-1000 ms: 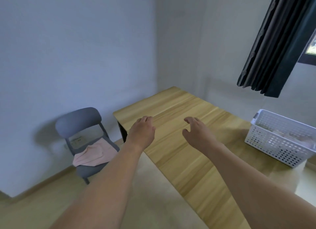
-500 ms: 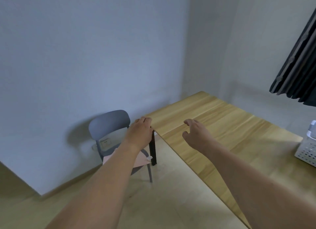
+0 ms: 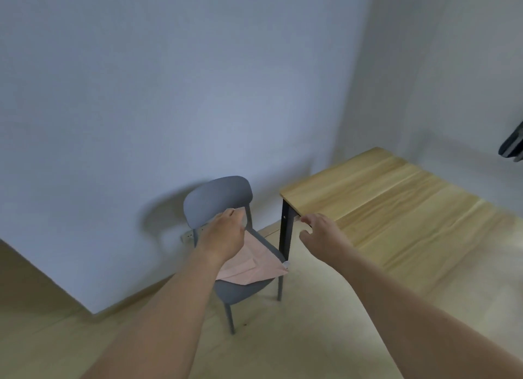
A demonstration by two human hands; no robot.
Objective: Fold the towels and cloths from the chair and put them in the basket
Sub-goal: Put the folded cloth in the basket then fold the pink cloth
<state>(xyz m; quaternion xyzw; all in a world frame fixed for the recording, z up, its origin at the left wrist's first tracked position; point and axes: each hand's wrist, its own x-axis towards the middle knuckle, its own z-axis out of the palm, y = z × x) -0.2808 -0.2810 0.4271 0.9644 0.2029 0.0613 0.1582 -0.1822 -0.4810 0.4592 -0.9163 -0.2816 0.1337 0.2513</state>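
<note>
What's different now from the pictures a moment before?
The view has swung left: the white basket and most of the curtain have slid out of sight, and the grey chair now sits mid-picture. Both arms came round with it, so the left hand reaches over the pink cloth and the right hand is by the table corner. Unchanged: both hands hold nothing; the cloth lies on the seat.

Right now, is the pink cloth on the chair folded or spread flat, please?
Loosely folded: the pink cloth shows an overlapping layer and creases on the chair seat.
</note>
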